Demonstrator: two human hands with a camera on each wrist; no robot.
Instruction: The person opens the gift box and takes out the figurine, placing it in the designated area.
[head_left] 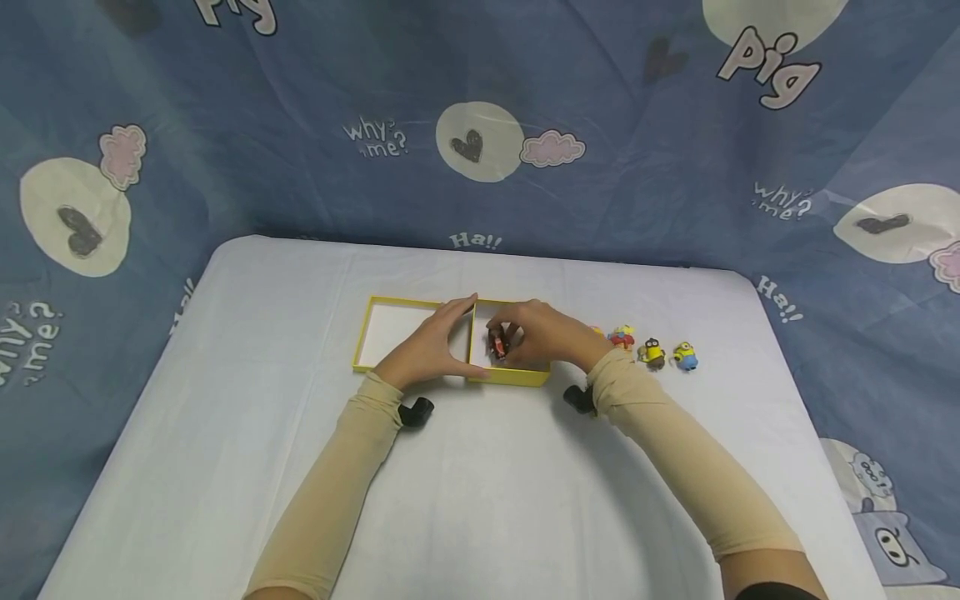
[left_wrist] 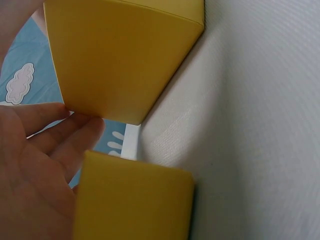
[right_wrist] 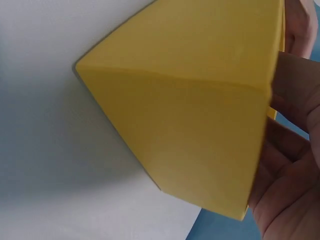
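In the head view a yellow box (head_left: 510, 377) with a pale inside stands open. My left hand (head_left: 431, 346) holds it at its left side, thumb at the near corner and fingertips at the far one. In the left wrist view those fingers (left_wrist: 85, 137) touch the wall of the box (left_wrist: 125, 60). My right hand (head_left: 536, 329) reaches into the box and pinches a small dark and red toy figure (head_left: 498, 343) between thumb and fingers. The right wrist view shows the right hand (right_wrist: 290, 170) behind the box wall (right_wrist: 200, 130), which hides the figure.
A second yellow-edged box part (head_left: 390, 333), white inside, lies against the box's left side. Several small toys stand to the right: a red and yellow figure (head_left: 622, 337), a minion (head_left: 652, 354), a blue and yellow minion (head_left: 685, 357). The right arm partly covers another. A patterned cloth hangs behind the table.
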